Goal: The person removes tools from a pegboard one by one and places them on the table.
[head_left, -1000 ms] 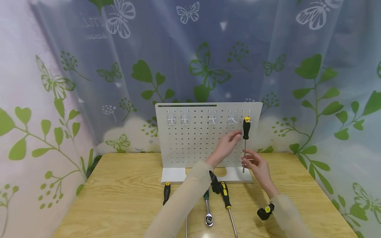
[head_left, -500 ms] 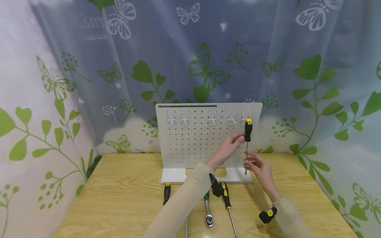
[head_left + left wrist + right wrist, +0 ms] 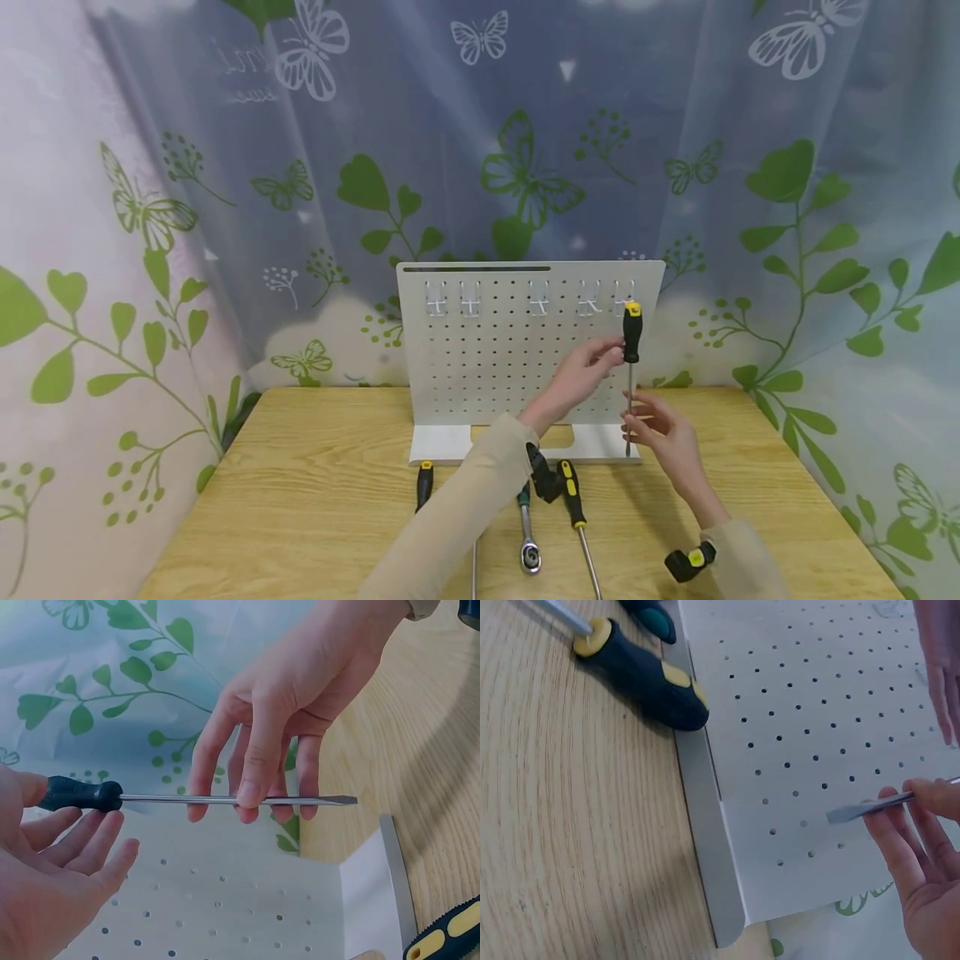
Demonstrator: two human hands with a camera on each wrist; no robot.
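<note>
A flathead screwdriver (image 3: 633, 333) with a black handle and yellow cap stands upright in front of the right side of a white pegboard (image 3: 495, 358), tip down. My right hand (image 3: 670, 437) pinches its steel shaft near the lower end; in the right wrist view the flat tip (image 3: 844, 814) pokes out past the fingers. From the left, my left hand (image 3: 577, 379) has reached the handle (image 3: 82, 793), which lies between thumb and fingers in the left wrist view. Just behind the yellow cap is the rightmost clear hook (image 3: 623, 293) on the board.
Several more clear hooks (image 3: 538, 298) line the board's top. On the wooden table (image 3: 315, 475) before it lie a black-and-yellow screwdriver (image 3: 572, 492), a ratchet wrench (image 3: 529, 552) and a black-handled tool (image 3: 425, 482), partly behind my left sleeve. A patterned curtain (image 3: 450, 200) surrounds the table.
The screwdriver has moved a little right and down in the head view, with the right hand on its shaft. My left hand has followed rightward and come onto the handle.
</note>
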